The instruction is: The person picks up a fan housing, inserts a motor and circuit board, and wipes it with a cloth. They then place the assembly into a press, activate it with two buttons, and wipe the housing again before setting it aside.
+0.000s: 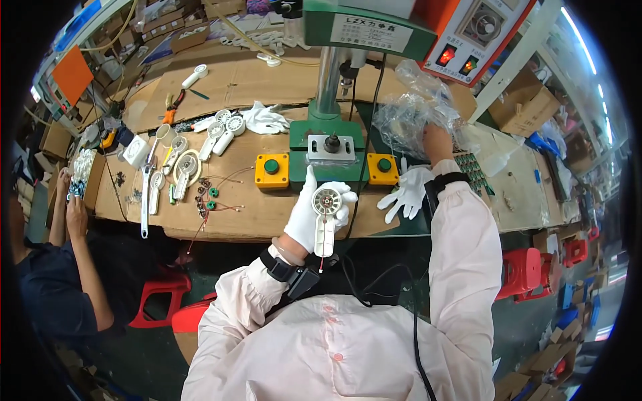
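Observation:
My left hand (302, 220), in a white glove, grips a white handheld fan housing (326, 227) with its round spoked end up; a thin red wire hangs from the handle's lower end. This hand is just in front of the green press (309, 137). My bare right hand (438, 142) reaches into a crumpled clear plastic bag (411, 107) right of the press; its fingers are hidden by the plastic. An off-hand white glove (409, 192) lies below that wrist. A small fixture (332, 148) sits on the press base between two yellow boxes with green buttons (271, 167).
Several white fan housings (224, 134), a wrench (146, 200), pliers (172, 108) and small wired motors (212, 199) lie on the cardboard-covered bench at left. A red control box (478, 40) stands at upper right. Another person (57, 267) works at far left. Red stools (518, 271) stand right.

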A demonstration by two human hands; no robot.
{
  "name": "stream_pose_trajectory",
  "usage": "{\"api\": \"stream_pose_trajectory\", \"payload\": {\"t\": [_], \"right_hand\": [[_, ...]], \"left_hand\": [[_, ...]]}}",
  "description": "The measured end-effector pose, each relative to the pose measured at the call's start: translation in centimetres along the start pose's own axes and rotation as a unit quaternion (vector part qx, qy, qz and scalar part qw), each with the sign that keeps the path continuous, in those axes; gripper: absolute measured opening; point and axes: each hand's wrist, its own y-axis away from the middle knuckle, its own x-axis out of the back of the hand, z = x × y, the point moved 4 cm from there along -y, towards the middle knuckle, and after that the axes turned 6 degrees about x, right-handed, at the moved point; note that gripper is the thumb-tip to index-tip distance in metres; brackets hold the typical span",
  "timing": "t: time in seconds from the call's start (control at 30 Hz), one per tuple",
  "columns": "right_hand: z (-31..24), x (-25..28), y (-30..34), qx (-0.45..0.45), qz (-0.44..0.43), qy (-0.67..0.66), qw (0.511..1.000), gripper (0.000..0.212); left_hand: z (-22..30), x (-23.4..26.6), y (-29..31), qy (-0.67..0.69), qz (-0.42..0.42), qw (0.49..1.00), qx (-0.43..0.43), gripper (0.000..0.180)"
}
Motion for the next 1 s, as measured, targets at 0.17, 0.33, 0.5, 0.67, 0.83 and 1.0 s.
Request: {"api": "stream_pose_trajectory", "payload": {"t": [0.17, 0.33, 0.5, 0.67, 0.83, 1.0], "right_hand": [[-5.8, 8.6, 3.8, 0.007, 0.068, -0.21, 0.975, 0.017], [-13.5, 13.1, 11.4, -0.013, 0.092, -0.48, 0.872, 0.018], [-18.7, 11.8, 13.9, -0.067, -0.102, -0.696, 0.708, 0.021], [-22.0, 8.9, 16.8, -0.187, -0.285, -0.829, 0.443, 0.019], [-22.8, 7.6, 17.7, -0.221, -0.371, -0.815, 0.388, 0.021], [-23.2, 8.4, 16.7, -0.203, -0.38, -0.778, 0.457, 0.025]], "left_hand": [[-0.2, 1.6, 0.9, -0.029, 0.022, 0.999, -0.029, 0.072], [-0.4, 1.3, 0.4, -0.004, -0.001, 1.0, -0.016, 0.072], [0.8, 0.9, 0.3, 0.03, -0.003, 0.999, -0.042, 0.07], [3.2, 0.4, 0.2, -0.051, 0.072, 0.981, -0.172, 0.07], [3.7, 0.1, -0.1, -0.063, 0.085, 0.976, -0.191, 0.068], [4.1, 0.4, -1.5, -0.039, 0.056, 0.981, -0.18, 0.066]]}}
